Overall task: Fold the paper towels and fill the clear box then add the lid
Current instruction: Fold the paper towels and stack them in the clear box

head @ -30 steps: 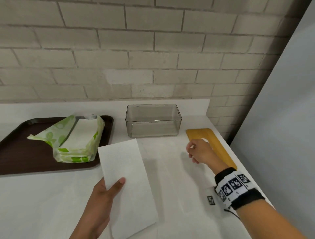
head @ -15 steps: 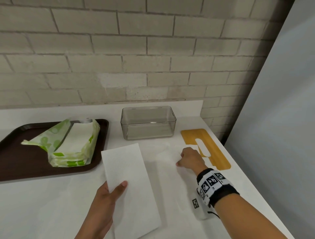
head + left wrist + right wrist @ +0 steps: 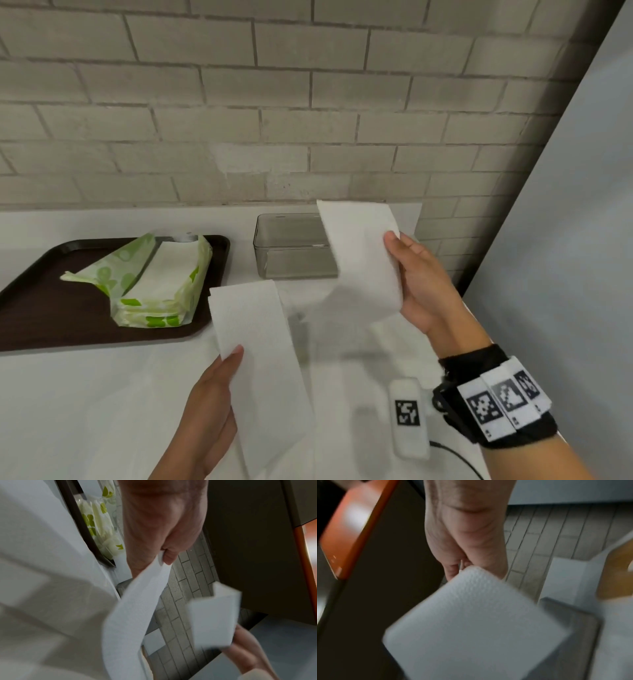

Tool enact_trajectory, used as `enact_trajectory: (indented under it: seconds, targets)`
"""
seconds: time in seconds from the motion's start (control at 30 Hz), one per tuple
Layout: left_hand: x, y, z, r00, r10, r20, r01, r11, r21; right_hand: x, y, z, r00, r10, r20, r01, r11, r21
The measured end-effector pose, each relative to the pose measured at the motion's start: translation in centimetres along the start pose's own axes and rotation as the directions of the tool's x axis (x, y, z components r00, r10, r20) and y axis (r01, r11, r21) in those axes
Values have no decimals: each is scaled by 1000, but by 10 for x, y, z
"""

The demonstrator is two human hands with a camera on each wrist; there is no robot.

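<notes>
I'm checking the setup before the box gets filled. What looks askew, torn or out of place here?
Nothing stands out. The clear box stands upright and holds nothing, the opened towel pack lies on the brown tray, and the left hand and right hand each hold an intact paper towel.

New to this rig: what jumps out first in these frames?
Two white paper sheets held up over the counter: the left hand pinches one low in the centre, and the right hand lifts the other in front of the clear box. Next is the green-patterned towel pack, open on the dark tray at left.
</notes>
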State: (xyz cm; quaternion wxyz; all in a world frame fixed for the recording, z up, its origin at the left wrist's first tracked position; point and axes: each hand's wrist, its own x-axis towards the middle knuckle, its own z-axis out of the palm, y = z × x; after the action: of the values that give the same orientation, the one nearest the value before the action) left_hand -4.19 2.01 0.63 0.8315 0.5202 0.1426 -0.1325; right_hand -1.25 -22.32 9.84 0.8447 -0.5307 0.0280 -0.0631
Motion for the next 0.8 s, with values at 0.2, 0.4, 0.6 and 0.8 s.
enact_trajectory:
  seconds: [0.2, 0.4, 0.6, 0.8]
  targets:
    - [1, 8, 16, 998, -33, 48, 35, 999, -38, -18, 65, 49, 967, -240, 90, 233, 679, -696]
    - [-3, 11, 17, 985, -47, 164, 55, 997, -45, -21, 110, 55, 959, -160, 233, 270, 272, -924]
    - [-1, 8, -7, 995, 101, -11, -96, 970, 223, -3, 104, 43, 993, -17, 116, 97, 670, -736]
    - [-7, 21, -45, 988, 121, -96, -101, 977, 186, 24, 120, -1, 904, 425, 48, 31, 47, -998]
